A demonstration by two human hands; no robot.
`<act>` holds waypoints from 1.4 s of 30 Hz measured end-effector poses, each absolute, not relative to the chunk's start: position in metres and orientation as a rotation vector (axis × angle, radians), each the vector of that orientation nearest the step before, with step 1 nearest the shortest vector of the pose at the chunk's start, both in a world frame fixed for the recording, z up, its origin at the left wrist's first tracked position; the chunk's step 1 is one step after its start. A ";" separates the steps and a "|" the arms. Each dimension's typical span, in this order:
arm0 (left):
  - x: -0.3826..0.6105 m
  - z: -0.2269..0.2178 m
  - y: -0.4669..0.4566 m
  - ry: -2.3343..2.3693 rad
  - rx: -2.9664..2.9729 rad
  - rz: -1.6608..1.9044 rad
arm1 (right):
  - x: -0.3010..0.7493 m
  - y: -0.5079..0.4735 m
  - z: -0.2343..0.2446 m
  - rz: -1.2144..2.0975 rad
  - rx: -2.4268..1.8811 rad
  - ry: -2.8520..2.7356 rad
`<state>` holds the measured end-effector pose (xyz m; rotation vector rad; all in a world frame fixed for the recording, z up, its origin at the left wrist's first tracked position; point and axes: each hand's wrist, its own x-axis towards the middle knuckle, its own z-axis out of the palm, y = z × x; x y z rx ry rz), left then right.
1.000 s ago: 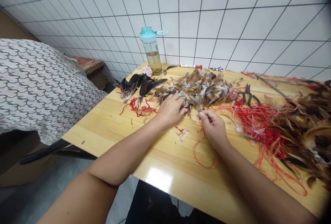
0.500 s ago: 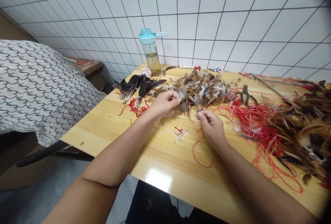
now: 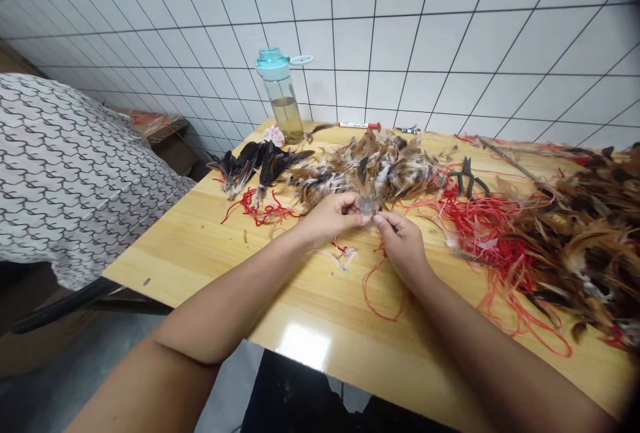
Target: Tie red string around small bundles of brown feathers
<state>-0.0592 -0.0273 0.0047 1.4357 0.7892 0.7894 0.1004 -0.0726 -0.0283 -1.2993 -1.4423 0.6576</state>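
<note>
A small pale feather tuft [image 3: 368,205] lies between the two hands, at the front edge of a heap of fluffy brown feathers [image 3: 365,169] on a glossy wooden table [image 3: 200,253]. The left hand [image 3: 330,217] has its fingers and thumb closed on the tuft. The right hand [image 3: 403,241] has its thumb and forefinger pressed together at the tuft's right side; whether they pinch a fine strand is too small to tell.

In front of the heap curl a loose orange-red thread [image 3: 376,289] and some whitish scraps [image 3: 343,258]. To its left lie glossy black feathers [image 3: 260,163] over red string [image 3: 257,213]. Behind it stand a clear plastic bottle [image 3: 279,93] with a teal lid and a red-capped marker [image 3: 359,125]. To its right are dark pliers [image 3: 467,179], a tangled mass of red thread [image 3: 480,223] and a larger, shaggy feather pile [image 3: 585,246].
</note>
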 end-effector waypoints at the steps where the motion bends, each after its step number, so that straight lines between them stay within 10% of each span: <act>1: -0.058 0.004 -0.027 0.794 1.430 0.799 | 0.100 -0.073 -0.029 0.658 -1.294 -1.442; 20: -0.086 0.017 -0.004 1.369 2.023 1.189 | 0.107 -0.071 -0.024 0.743 -1.399 -1.235; 29: -0.076 -0.004 -0.007 1.519 2.377 0.819 | 0.105 -0.071 -0.022 0.743 -1.411 -1.259; 42: -0.067 0.012 -0.017 1.029 1.611 0.991 | 0.104 -0.073 -0.024 0.736 -1.391 -1.308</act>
